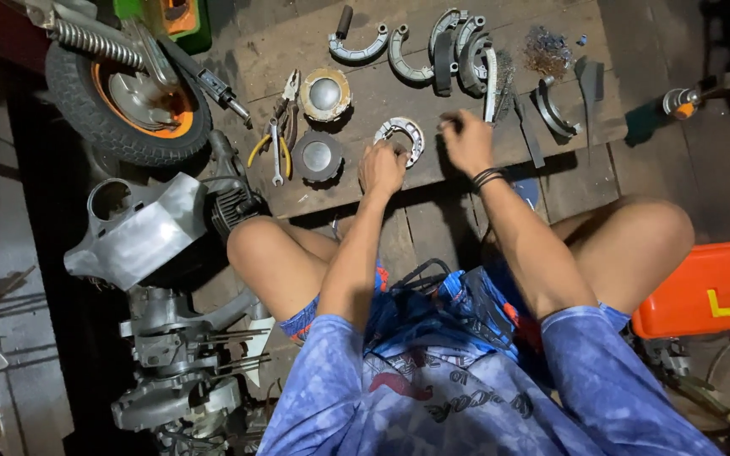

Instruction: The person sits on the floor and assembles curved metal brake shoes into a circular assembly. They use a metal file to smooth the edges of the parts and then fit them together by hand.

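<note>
Hands working: left hand (381,166) is gripping the brake shoe (400,135); right hand (466,139) is pinching something too small to identify.

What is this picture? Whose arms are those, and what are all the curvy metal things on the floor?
The picture comes from a camera worn on a person's head, looking down. So the arms and bent knees belong to that person, who sits on a wooden floor. There is no machine, just two bare hands.

The left hand touches a curved metal brake shoe on a wooden board. The right hand, with a dark band at the wrist, pinches something too small to make out.

More curved brake shoes lie in a row on the board, next to two round metal caps, pliers and a wrench. A small wheel sits to the left, and an orange toolbox to the right.
</note>
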